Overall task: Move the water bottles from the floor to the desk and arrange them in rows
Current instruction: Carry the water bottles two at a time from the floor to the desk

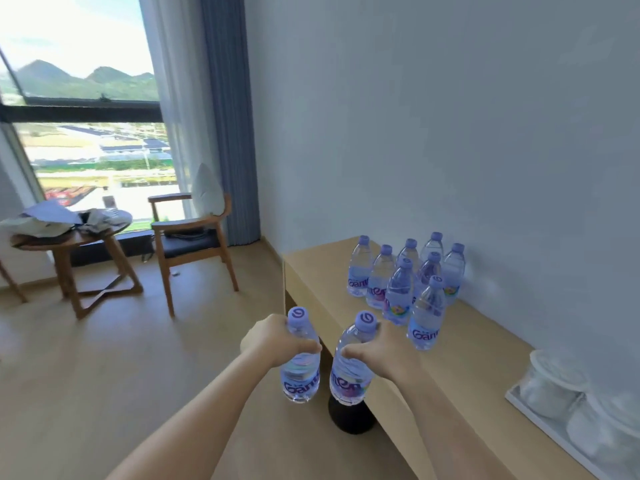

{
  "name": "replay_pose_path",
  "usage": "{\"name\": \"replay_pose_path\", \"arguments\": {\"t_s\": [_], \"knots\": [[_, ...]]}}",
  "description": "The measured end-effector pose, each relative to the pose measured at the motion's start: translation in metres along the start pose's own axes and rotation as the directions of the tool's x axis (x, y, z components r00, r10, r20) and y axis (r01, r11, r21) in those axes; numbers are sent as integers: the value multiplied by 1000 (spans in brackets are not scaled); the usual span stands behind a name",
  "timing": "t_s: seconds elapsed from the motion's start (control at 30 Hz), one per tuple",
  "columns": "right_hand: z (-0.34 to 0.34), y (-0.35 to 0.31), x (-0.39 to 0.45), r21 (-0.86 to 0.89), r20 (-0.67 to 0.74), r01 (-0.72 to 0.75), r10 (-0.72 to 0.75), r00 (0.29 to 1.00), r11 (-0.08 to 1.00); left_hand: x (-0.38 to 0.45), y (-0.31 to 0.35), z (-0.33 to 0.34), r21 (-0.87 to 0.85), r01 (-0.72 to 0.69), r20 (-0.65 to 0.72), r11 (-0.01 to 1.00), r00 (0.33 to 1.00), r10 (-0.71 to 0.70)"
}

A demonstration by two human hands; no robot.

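My left hand (273, 339) grips a clear water bottle (300, 372) with a purple cap around its upper body, upright, in the air just left of the desk's front edge. My right hand (384, 351) grips a second bottle (349, 375) the same way, close beside the first. Both bottles hang above the floor. On the light wooden desk (460, 344) against the wall, several more purple-capped bottles (401, 278) stand upright in close diagonal rows. The nearest of them (426, 317) is just right of my right hand.
A white tray (530, 410) with white cups sits on the desk at the near right. A dark round bin (351, 419) stands on the floor under the desk edge. A wooden chair (192, 237) and a small round table (79, 244) stand by the window at left.
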State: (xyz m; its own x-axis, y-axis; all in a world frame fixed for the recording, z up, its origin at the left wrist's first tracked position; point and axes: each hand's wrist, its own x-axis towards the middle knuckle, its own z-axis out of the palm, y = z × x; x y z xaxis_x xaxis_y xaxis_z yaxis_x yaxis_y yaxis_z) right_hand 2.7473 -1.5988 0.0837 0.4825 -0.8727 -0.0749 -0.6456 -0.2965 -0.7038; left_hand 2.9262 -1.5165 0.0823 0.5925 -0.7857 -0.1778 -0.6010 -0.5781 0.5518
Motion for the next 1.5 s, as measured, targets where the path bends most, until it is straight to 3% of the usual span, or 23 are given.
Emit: {"name": "replay_pose_path", "arguments": {"t_s": [0.2,0.43,0.7,1.0,1.23,1.5], "knots": [[-4,6,66,24,-101,-153,155,983,988,98,38,-4,64,-136,91,989,987,129],[-19,34,121,5,-176,-314,310,934,949,182,85,35,46,-274,272,960,929,252],[-28,66,180,-41,-164,-432,420,893,901,248,139,76,102,-366,381,925,873,304],[-34,76,202,-3,-140,-456,452,881,890,285,154,94,80,-393,432,916,842,323],[-21,84,196,68,-215,-426,430,877,902,289,136,100,48,-442,422,896,822,383],[13,80,184,287,-376,-433,516,769,854,287,107,103,-103,-437,467,894,772,431]]}}
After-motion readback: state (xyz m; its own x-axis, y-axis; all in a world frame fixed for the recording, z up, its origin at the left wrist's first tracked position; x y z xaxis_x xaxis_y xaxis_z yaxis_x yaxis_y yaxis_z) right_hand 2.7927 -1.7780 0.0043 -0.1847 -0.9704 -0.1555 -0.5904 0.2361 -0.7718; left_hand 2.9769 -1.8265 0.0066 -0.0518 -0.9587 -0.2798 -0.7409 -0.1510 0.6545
